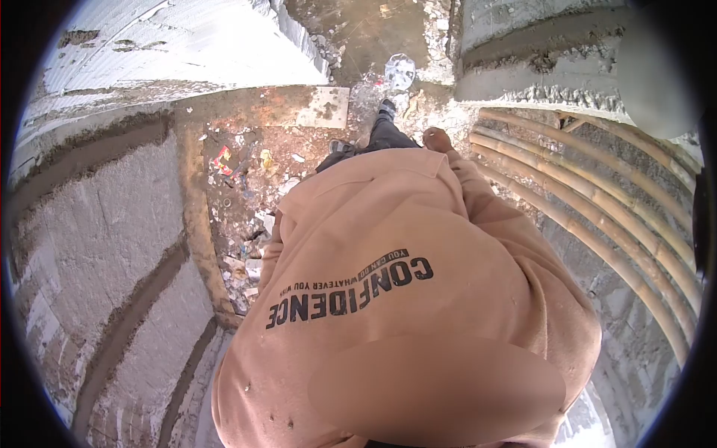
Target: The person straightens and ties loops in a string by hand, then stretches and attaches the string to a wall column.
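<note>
**Right hand beside bamboo poles, one leg forward, rubbish underfoot**

Item 1: right hand (437, 140), one, ahead of the sweatshirt (418, 224). It appeared loosely curled, fingers drawn in narrow; I could not tell whether it held anything.

Item 2: left hand, out of my sight beyond the sweatshirt. State: I could not tell.

Item 3: bamboo poles (571, 184), several, side by side on the wearer's right. Their near ends lay close to the right hand, with a visible gap between. The long axis ran from those ends back along the wearer's right side, roughly parallel to one another; the bend I put down to the lens. I could not tell whether they leaned or lay flat.

Item 4: shoe (386, 109), set forward, toe pointing ahead, near a piece of clear plastic (400, 72). A second shoe (340, 146) was set further back.

Item 5: floor (366, 33), littered along its middle, with a red wrapper (222, 160) and a flat board (326, 107) by the left wall (112, 194).

Step in hand, my judgement: a stride or staggered stance beside the poles. To my mind the next move called for sure footing on loose scraps; any grip on a pole would have needed the fingers spread across its long axis.
</note>
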### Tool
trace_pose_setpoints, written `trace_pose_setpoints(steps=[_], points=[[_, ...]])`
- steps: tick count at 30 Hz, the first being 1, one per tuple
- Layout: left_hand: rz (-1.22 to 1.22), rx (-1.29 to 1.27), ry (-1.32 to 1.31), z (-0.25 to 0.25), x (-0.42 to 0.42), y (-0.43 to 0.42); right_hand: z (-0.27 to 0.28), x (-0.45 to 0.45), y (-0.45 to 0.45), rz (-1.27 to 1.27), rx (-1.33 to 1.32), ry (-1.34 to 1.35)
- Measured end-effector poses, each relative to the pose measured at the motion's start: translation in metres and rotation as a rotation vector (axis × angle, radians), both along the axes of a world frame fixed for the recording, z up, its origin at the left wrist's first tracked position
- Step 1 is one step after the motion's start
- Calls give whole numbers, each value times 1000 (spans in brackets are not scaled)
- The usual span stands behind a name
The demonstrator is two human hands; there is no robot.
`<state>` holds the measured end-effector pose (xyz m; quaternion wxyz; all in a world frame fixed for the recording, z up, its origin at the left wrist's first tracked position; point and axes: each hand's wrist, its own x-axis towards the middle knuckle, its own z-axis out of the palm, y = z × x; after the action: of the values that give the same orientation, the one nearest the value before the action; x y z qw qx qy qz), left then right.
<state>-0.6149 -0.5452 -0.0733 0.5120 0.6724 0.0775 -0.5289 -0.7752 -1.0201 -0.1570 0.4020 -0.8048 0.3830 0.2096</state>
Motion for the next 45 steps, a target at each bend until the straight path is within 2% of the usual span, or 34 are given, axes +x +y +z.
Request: trace_pose_setpoints(steps=[2,3,6,8,10,11,12,15,16,17,19,23,26,30,33,36,38,40,41,43,45], points=[[28,-118,106,6,1,2,3,-5,3,172,-97,-26],[65,-170,163,27,7,-4,1,-7,2,262,-145,-40],[175,-370,137,152,31,-44,5,-12,3,320,-158,-50],[149,-605,-114,254,52,-79,13,-9,5,82,-86,-30],[12,-961,-348,337,63,-102,19,-4,1,53,-42,40],[-68,-1344,-389,365,65,-114,20,-4,1,16,-12,43],[-158,-1570,-369,389,65,-124,21,0,3,17,-83,17],[-276,-1803,-272,438,53,-148,30,13,8,130,-137,7],[-283,-1829,-251,445,48,-152,5,8,1,165,-78,-21],[-273,-1839,-235,451,46,-155,-19,4,-6,199,-16,-48],[-272,-1860,-213,455,41,-156,-28,9,4,-64,58,-60],[-240,-1869,-192,463,39,-153,2,10,14,52,-111,-82],[-206,-1875,-191,468,40,-149,3,7,16,26,-35,32],[-117,-1884,-172,472,45,-142,22,2,14,132,-79,89],[86,-1905,-126,481,55,-120,35,5,19,164,-125,76],[478,-1944,-11,495,62,-84,6,5,14,99,-192,5],[767,-1905,-46,477,72,-72,1,6,19,70,-186,-25],[886,-1770,-164,433,85,-70,15,15,19,84,-141,-14],[855,-1719,-219,406,92,-73,10,15,19,100,-149,-37],[948,-1376,-306,339,100,-73,-22,9,16,135,-168,-85],[965,-1047,-196,257,104,-60,2,18,22,95,-124,11]])
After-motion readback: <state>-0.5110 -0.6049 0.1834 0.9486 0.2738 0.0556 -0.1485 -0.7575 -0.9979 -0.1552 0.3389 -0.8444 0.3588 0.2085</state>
